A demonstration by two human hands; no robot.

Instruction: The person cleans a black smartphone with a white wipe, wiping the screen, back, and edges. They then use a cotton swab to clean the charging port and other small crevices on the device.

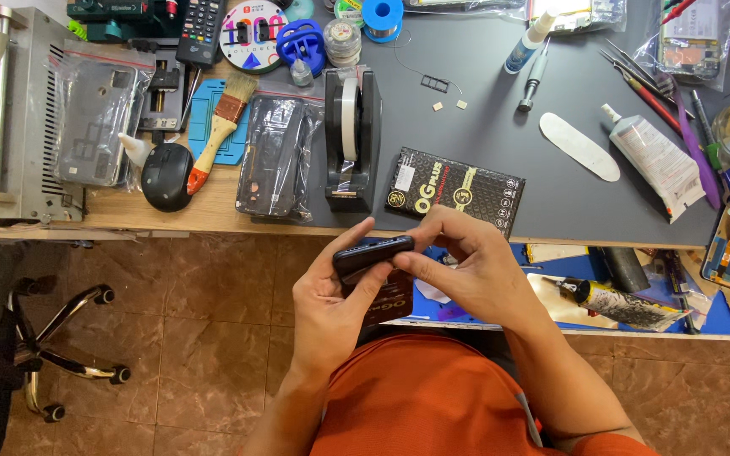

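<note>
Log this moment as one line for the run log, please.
left hand: grips black phone edge-on | right hand: fingertips on phone's end | location: before desk edge | nearby: black box, tape dispenser

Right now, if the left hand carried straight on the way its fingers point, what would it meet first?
The left hand, gripping the dark phone, points up toward the desk; it would probably meet the black tape dispenser first, though depth is unclear.

The wooden-edged tabletop [213, 215] under a dark grey mat [483, 93] carries a black tape dispenser [351, 139], a wooden-handled brush [223, 127], a flat black patterned box [455, 189] — and a white glue tube [654, 156].
</note>
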